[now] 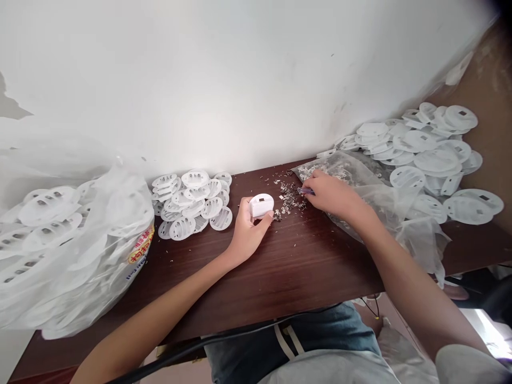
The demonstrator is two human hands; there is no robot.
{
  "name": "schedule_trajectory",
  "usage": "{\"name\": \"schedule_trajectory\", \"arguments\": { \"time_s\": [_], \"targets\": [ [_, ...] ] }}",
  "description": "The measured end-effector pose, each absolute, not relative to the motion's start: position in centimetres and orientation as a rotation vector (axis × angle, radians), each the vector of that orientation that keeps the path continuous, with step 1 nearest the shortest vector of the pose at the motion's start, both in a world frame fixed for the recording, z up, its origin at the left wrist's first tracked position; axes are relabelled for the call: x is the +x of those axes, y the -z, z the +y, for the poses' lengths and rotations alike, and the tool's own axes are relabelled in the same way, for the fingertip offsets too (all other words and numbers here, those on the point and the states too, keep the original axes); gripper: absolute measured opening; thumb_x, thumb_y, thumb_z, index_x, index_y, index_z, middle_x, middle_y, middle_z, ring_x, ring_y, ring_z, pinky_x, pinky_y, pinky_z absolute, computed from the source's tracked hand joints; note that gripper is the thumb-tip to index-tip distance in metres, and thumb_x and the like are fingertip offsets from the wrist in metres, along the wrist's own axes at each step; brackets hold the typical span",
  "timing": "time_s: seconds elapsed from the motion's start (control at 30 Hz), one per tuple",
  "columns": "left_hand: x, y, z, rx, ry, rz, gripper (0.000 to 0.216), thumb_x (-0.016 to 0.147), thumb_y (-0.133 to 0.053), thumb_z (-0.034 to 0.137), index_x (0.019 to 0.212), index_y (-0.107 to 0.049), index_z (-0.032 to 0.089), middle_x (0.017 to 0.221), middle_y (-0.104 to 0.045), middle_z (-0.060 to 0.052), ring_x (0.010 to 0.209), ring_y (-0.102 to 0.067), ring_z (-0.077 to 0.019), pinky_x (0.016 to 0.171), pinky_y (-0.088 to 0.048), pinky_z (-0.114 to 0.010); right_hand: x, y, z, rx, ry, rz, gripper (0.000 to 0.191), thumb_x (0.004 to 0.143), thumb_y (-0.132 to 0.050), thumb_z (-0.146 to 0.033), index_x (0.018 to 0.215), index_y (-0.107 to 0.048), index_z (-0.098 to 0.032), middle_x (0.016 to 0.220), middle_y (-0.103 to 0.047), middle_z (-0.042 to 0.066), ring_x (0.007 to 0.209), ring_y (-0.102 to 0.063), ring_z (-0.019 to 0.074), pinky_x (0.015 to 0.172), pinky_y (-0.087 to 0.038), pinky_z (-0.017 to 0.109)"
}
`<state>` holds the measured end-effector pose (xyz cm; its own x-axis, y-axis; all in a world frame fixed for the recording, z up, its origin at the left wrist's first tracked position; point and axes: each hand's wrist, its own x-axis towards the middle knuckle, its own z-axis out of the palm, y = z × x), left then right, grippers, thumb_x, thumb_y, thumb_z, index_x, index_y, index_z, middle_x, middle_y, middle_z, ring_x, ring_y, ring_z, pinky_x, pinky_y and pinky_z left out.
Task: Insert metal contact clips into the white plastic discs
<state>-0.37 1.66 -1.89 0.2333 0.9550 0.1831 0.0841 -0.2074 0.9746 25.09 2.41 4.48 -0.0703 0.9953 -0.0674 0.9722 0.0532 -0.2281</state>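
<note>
My left hand [248, 232] is closed around a round white plastic piece [262, 205], tilted up, with a small dark rectangular slot near its top. My right hand [324, 191] pinches what looks like a pair of tweezers [306, 190], its bluish tips pointing left. Those tips are over a scattered heap of tiny metal parts [288, 198] lying between my two hands. Just behind my right hand, a clear bag [348, 166] holds more of the small metal parts.
Left of my hands, many round slotted white pieces [196, 200] are piled on the dark wooden table [280, 277]. A large plastic bag [120, 224] of similar pieces bulges at far left. Another pile of white discs [436, 157] lies at right. The white wall [240, 80] stands behind.
</note>
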Motion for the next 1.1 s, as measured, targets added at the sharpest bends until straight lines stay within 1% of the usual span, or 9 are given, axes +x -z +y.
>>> {"name": "schedule_trajectory", "arguments": {
  "time_s": [0.13, 0.33, 0.43, 0.5, 0.6, 0.7, 0.77, 0.93, 1.1],
  "targets": [
    [-0.4, 2.1, 1.8, 1.500, -1.139, 1.000, 0.036, 0.094, -0.075, 0.035, 0.122, -0.054, 0.026, 0.122, -0.066, -0.005, 0.112, -0.067, -0.0194, 0.098, -0.055, -0.034, 25.6, -4.3, 2.6, -2.019, -0.408, -2.235, 0.024, 0.097, -0.055, -0.020, 0.110, -0.075, -0.022, 0.119, -0.064, 0.011, 0.081, -0.063, 0.0199, 0.065, -0.039, 0.031],
    [-0.8, 2.0, 1.6, 1.635, -1.115, 1.055, 0.026, 0.099, -0.066, 0.031, 0.121, -0.055, 0.026, 0.115, -0.066, -0.004, 0.103, -0.067, -0.0184, 0.091, -0.054, -0.032, 26.1, -3.8, 2.8, -1.969, -0.345, -2.234, 0.016, 0.096, -0.060, -0.026, 0.094, -0.074, -0.020, 0.112, -0.067, 0.012, 0.080, -0.063, 0.0217, 0.065, -0.039, 0.033],
    [-0.9, 1.4, 1.1, 1.947, -1.135, 1.063, 0.021, 0.101, -0.061, 0.026, 0.122, -0.057, 0.025, 0.114, -0.068, -0.005, 0.101, -0.067, -0.0191, 0.090, -0.054, -0.034, 26.2, -3.8, 3.0, -1.834, -0.350, -2.179, 0.015, 0.095, -0.062, -0.028, 0.092, -0.074, -0.020, 0.104, -0.072, 0.011, 0.086, -0.065, 0.0247, 0.072, -0.042, 0.034],
    [-0.9, 1.1, 0.7, 2.243, -1.159, 0.963, 0.022, 0.101, -0.058, 0.018, 0.122, -0.060, 0.024, 0.116, -0.070, -0.008, 0.104, -0.068, -0.0209, 0.093, -0.054, -0.037, 26.0, -3.9, 3.1, -1.729, -0.400, -2.125, 0.013, 0.094, -0.063, -0.029, 0.093, -0.073, -0.020, 0.101, -0.075, 0.010, 0.090, -0.066, 0.0255, 0.076, -0.043, 0.034],
    [-0.9, 1.1, 0.5, 2.645, -1.127, 0.786, 0.025, 0.099, -0.056, 0.011, 0.116, -0.068, 0.024, 0.120, -0.073, -0.010, 0.112, -0.070, -0.0242, 0.094, -0.054, -0.040, 25.3, -4.0, 3.2, -1.640, -0.559, -1.982, 0.013, 0.091, -0.066, -0.034, 0.089, -0.070, -0.021, 0.094, -0.076, 0.006, 0.084, -0.065, 0.0233, 0.073, -0.043, 0.033],
    [-1.2, 1.5, 1.0, 2.809, -1.080, 0.778, 0.026, 0.099, -0.060, 0.012, 0.112, -0.075, 0.029, 0.117, -0.075, -0.008, 0.115, -0.071, -0.0263, 0.091, -0.051, -0.040, 24.4, -3.8, 3.2, -1.571, -0.721, -1.829, 0.017, 0.087, -0.071, -0.037, 0.083, -0.066, -0.021, 0.089, -0.075, 0.004, 0.079, -0.064, 0.0212, 0.071, -0.044, 0.032],
    [-1.4, 1.5, 1.5, 2.805, -1.098, 0.818, 0.027, 0.099, -0.062, 0.012, 0.111, -0.077, 0.030, 0.115, -0.076, -0.008, 0.114, -0.071, -0.0264, 0.090, -0.051, -0.040, 23.9, -3.6, 3.1, -1.476, -0.829, -1.753, 0.018, 0.085, -0.074, -0.038, 0.085, -0.067, -0.021, 0.091, -0.074, 0.004, 0.082, -0.064, 0.0209, 0.073, -0.047, 0.033],
    [-1.6, 1.3, 2.1, 2.830, -1.182, 0.884, 0.029, 0.098, -0.059, 0.010, 0.109, -0.079, 0.029, 0.113, -0.076, -0.008, 0.109, -0.070, -0.0260, 0.092, -0.053, -0.042, 23.1, -3.4, 2.9, -1.277, -1.090, -1.691, 0.026, 0.084, -0.078, -0.040, 0.102, -0.075, -0.022, 0.100, -0.076, 0.004, 0.092, -0.068, 0.0215, 0.081, -0.052, 0.034],
    [-1.7, 1.2, 2.3, 2.801, -1.168, 0.904, 0.028, 0.098, -0.058, 0.011, 0.109, -0.078, 0.028, 0.113, -0.075, -0.008, 0.109, -0.069, -0.0263, 0.094, -0.055, -0.045, 22.3, -3.2, 2.6, -1.330, -1.057, -1.762, 0.021, 0.085, -0.075, -0.036, 0.100, -0.079, -0.023, 0.100, -0.079, 0.004, 0.092, -0.070, 0.0227, 0.084, -0.053, 0.036]
  ]
}}
